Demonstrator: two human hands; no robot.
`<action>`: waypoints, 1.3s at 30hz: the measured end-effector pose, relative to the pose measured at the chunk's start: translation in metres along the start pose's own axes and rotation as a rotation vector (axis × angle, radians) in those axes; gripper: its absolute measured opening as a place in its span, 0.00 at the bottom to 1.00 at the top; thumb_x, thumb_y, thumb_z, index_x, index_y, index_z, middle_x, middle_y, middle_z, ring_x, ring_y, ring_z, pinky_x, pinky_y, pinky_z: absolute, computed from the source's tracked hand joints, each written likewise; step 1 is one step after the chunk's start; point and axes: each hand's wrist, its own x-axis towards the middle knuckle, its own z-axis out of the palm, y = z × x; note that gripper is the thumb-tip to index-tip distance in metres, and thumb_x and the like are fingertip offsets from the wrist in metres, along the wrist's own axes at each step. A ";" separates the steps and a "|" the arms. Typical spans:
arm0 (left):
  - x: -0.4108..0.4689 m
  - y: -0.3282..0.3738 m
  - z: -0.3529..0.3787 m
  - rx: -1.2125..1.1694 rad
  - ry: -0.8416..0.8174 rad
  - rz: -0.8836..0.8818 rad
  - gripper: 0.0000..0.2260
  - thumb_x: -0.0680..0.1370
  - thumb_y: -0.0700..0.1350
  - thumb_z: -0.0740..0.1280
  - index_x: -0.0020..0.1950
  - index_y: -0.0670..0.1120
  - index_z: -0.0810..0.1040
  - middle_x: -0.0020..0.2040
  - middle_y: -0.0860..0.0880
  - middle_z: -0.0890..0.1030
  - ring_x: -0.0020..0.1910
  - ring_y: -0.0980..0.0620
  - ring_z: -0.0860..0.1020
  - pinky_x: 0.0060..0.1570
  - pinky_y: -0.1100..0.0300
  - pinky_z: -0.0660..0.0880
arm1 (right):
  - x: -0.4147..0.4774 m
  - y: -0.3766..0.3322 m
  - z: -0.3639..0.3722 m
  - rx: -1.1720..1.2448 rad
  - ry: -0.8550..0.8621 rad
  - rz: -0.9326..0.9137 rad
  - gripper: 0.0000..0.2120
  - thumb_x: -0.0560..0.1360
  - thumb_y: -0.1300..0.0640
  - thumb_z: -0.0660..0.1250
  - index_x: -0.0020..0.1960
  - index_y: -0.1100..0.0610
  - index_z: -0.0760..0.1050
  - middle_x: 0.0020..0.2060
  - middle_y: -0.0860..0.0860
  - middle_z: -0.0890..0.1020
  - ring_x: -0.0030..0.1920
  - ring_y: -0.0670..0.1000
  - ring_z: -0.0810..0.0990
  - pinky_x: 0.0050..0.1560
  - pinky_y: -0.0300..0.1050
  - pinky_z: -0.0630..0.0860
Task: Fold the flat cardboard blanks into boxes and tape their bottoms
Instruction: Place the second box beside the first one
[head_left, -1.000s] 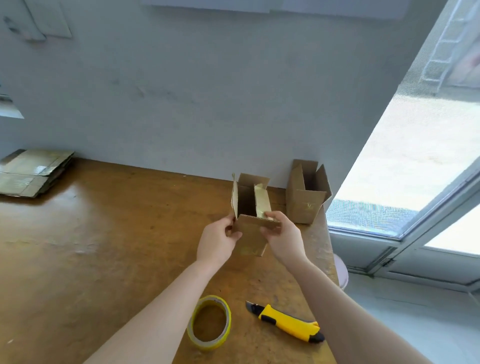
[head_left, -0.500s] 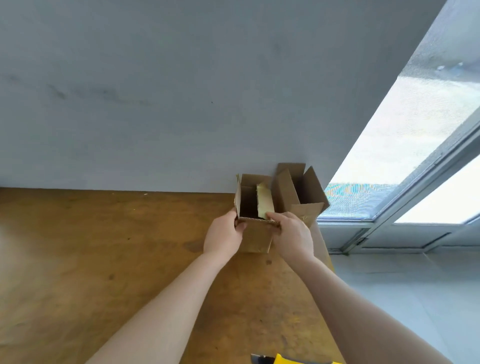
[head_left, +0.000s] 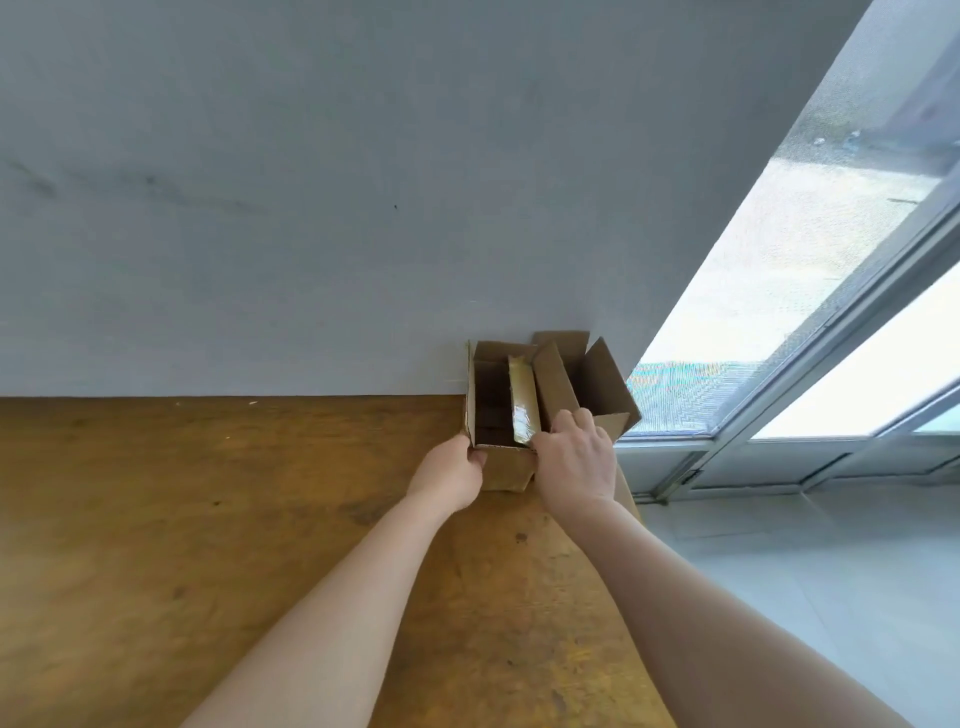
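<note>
The left hand (head_left: 449, 475) and right hand (head_left: 574, 462) gripped the open box (head_left: 503, 467), just beside the second box (head_left: 597, 384).

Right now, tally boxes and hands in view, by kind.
Boxes: 2, held box and right box
Hands: 2, left hand and right hand, both gripping the held box
Total: 4

Table (head_left: 208, 519): worn brown wood before me
Wall (head_left: 363, 208): plain grey, behind it
Window (head_left: 779, 312): bright, on my right
Floor (head_left: 831, 571): pale grey
</note>
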 end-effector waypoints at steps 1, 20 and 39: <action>0.000 -0.001 -0.001 -0.011 -0.049 -0.012 0.22 0.83 0.48 0.56 0.76 0.44 0.61 0.74 0.43 0.67 0.70 0.43 0.68 0.66 0.51 0.67 | -0.001 -0.001 -0.001 0.002 -0.020 0.005 0.11 0.79 0.56 0.64 0.58 0.50 0.81 0.51 0.50 0.76 0.56 0.52 0.69 0.53 0.44 0.69; -0.195 -0.074 -0.051 0.495 0.315 -0.027 0.20 0.81 0.51 0.61 0.72 0.48 0.68 0.70 0.48 0.72 0.67 0.48 0.71 0.59 0.54 0.72 | -0.136 -0.054 -0.059 0.223 -0.063 -0.287 0.18 0.77 0.52 0.64 0.67 0.51 0.71 0.65 0.53 0.71 0.67 0.56 0.67 0.67 0.52 0.64; -0.459 -0.259 -0.168 0.772 0.578 -0.421 0.13 0.79 0.43 0.63 0.63 0.49 0.72 0.61 0.52 0.75 0.65 0.51 0.70 0.51 0.57 0.73 | -0.291 -0.302 -0.135 0.121 -0.024 -0.860 0.22 0.77 0.47 0.65 0.68 0.52 0.69 0.63 0.54 0.73 0.64 0.56 0.70 0.64 0.52 0.67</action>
